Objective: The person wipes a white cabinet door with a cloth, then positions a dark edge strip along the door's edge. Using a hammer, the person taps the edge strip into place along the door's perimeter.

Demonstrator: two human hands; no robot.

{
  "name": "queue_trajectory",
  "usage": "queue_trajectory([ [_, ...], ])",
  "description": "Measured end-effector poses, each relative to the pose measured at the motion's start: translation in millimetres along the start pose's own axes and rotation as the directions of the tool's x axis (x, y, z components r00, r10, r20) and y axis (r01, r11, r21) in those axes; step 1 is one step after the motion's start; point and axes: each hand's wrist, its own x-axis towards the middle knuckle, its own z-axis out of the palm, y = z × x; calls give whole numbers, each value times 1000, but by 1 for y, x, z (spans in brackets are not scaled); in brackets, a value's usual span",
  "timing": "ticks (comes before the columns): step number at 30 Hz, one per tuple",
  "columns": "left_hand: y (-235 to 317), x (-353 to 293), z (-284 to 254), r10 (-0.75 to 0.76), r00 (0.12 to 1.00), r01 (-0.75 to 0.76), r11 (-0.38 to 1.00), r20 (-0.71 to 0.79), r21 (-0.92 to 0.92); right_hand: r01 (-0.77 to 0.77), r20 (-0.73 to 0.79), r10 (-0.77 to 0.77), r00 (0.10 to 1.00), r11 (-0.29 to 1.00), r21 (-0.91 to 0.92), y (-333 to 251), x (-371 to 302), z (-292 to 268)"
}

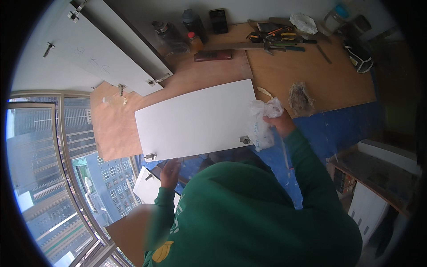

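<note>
Clutching a bag (thin, crumpled plastic), the right hand was at the right end of the white panel, which lay on the table with two hinges along its near edge. The left hand, well apart, was loosely curled just beside that edge; contact could not be told.

Left hand: it is at half past seven from the view's centre, loose, with slightly bent fingers toward one o'clock.
Left forearm: it rises toward twelve o'clock.
Right hand: it is near three o'clock, curled into a grip.
Right forearm: it slants toward eleven o'clock.
</note>
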Motion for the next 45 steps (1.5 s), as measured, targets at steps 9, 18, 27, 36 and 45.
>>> queue_trajectory([
  [9, 194, 29, 19, 523, 836, -527, 849, 164, -22, -8, 316, -57, 947, 980, 200, -15, 24, 98],
  [18, 205, 22, 29, 590, 789, -612, 780, 174, 128, -29, 247, 68, 967, 987, -159, -7, 22, 154],
  [27, 176, 35, 32, 485, 873, -479, 838, 47, 259, 389, 685, -96, 723, 875, -288, -12, 10, 182],
  [36, 143, 45, 25, 468, 879, -435, 866, -93, 248, 488, 731, -158, 663, 832, -263, -40, 7, 182],
  [45, 136, 51, 26, 117, 974, -161, 960, -195, -230, 791, 772, -312, 554, 487, -371, -33, 1, 196],
])
